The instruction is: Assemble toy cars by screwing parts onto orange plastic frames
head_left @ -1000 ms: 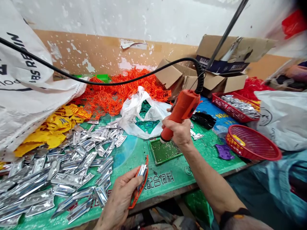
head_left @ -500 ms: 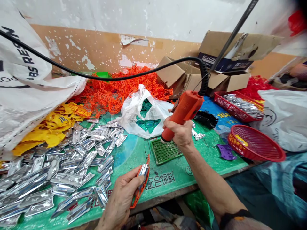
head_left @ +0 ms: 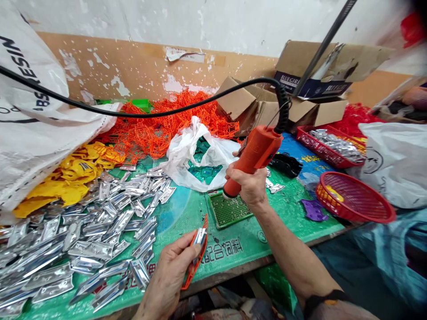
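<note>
My left hand (head_left: 175, 264) pinches an orange plastic part (head_left: 189, 279) with a shiny metal plate (head_left: 199, 237) set against it, near the table's front edge. Gripped in my right hand (head_left: 250, 184) is an orange-red electric screwdriver (head_left: 255, 153), tilted, its dark, pale-tipped end pointing down. That end is over the left part of a green perforated tray (head_left: 218, 222) holding many tiny dark pieces. Whether the tip touches them I cannot tell. To the left of my left hand lies a wide heap of bent metal plates (head_left: 96, 249).
A black cable (head_left: 187, 106) runs from the screwdriver across to the left. Behind are a white plastic bag (head_left: 180, 166) of green parts, orange plastic frames (head_left: 160, 118) and cardboard boxes (head_left: 240, 95). Yellow parts (head_left: 70, 182) lie left; a red basket (head_left: 360, 213) and purple piece (head_left: 313, 210) stand right.
The view has shifted very slightly. Both hands keep their holds, and the screwdriver's end stays over the green tray.
</note>
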Action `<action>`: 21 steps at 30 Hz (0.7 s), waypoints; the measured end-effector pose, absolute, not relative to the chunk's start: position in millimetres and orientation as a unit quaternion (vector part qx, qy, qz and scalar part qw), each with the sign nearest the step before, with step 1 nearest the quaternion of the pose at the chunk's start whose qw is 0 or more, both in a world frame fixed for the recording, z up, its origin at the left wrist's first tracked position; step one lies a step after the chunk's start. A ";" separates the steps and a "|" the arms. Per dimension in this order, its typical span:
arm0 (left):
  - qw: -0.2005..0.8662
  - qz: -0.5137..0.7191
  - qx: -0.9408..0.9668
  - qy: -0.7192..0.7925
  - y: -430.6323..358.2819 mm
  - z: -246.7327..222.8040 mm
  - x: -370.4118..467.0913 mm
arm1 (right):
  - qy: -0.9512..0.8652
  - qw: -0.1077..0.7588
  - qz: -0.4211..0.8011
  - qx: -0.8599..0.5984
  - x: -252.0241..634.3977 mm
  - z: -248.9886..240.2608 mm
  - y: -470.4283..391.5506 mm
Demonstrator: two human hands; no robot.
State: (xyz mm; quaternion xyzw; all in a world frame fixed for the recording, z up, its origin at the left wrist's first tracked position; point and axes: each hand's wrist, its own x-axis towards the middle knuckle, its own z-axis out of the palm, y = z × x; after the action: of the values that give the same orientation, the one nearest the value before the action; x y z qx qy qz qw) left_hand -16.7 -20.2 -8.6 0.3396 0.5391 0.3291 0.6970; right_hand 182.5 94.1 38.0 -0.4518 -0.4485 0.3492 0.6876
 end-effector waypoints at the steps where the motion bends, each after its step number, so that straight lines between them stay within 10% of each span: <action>1: 0.698 0.328 0.334 0.542 -20.1 -9.0 -16.5 | -0.448 0.689 0.347 -0.452 183.1 37.2 94.3; 21: 0.715 0.344 0.307 0.525 -18.9 -10.4 -15.0 | -0.455 0.689 0.352 -0.441 187.1 30.8 92.0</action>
State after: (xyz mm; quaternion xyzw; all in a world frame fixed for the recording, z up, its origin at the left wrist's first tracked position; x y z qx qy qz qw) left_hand -15.0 -18.9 -10.4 0.3069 0.5253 0.3438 0.7153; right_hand 187.1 92.0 30.8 -0.4414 -0.4546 0.3517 0.6890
